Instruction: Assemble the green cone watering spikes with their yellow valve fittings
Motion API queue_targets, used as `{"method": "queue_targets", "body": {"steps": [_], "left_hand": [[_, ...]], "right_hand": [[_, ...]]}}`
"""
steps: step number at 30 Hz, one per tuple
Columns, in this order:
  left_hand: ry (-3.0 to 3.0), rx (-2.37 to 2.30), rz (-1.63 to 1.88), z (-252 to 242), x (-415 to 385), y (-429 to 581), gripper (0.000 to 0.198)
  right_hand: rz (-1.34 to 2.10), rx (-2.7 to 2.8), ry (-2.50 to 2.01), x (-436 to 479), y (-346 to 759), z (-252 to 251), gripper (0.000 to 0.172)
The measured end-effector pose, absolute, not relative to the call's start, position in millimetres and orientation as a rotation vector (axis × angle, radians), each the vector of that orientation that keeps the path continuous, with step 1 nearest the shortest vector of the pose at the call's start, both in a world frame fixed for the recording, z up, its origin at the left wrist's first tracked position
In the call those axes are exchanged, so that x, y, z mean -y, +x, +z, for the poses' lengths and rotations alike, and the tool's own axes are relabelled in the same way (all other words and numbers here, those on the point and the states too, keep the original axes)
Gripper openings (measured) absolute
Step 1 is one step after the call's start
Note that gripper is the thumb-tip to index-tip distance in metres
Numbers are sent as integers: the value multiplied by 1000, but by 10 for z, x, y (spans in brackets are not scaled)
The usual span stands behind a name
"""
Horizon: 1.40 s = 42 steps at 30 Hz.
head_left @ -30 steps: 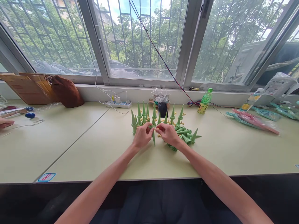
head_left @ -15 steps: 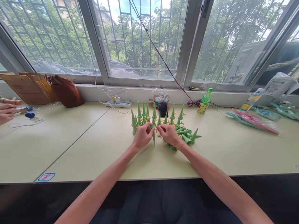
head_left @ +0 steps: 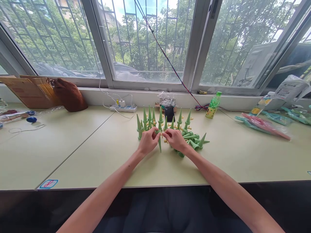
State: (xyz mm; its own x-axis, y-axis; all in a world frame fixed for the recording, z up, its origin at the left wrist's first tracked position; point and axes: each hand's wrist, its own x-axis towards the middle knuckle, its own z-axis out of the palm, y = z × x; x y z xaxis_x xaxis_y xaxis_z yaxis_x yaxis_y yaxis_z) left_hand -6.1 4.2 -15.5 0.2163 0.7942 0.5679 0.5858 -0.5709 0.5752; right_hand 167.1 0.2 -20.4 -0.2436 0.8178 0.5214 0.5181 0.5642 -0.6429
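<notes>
At centre frame, your left hand and right hand pinch one pointed green plastic cone spike, tip downward, before standing green cones.

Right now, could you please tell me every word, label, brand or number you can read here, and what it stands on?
No text can be read for certain.
Sticker, near left: a pink mark in a blue frame, not legible.
Green bottle label: too small to read.
White packet, far right: print blurred.
Green cone held in the left hand: no print shows.
</notes>
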Motion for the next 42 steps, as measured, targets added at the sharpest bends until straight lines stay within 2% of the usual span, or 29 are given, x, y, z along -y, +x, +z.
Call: {"method": "queue_targets", "body": {"steps": [6, 14, 18, 27, 35, 38, 42], "left_hand": [[2263, -1284, 1290, -159, -36, -56, 14], [2255, -1346, 1280, -188, -66, -61, 14], [2253, -1345, 1277, -182, -67, -58, 14], [2261, -1302, 1282, -176, -51, -60, 13], [2273, -1297, 1281, -174, -51, -60, 14], [2263, -1317, 1276, -180, -61, -59, 15], [2246, -1350, 1257, -191, -69, -60, 14]], "right_hand": [[417, 1929, -1108, -8, 1673, -203, 41], [435, 1917, -1078, 31, 1665, -179, 15], [419, 1922, -1061, 15, 1668, -195, 10], [410, 1923, -1114, -7, 1671, -207, 35], [403, 1932, -1119, -16, 1676, -214, 44], [395, 1916, -1127, -1, 1673, -201, 36], [409, 1918, -1096, 21, 1669, -178, 18]]}}
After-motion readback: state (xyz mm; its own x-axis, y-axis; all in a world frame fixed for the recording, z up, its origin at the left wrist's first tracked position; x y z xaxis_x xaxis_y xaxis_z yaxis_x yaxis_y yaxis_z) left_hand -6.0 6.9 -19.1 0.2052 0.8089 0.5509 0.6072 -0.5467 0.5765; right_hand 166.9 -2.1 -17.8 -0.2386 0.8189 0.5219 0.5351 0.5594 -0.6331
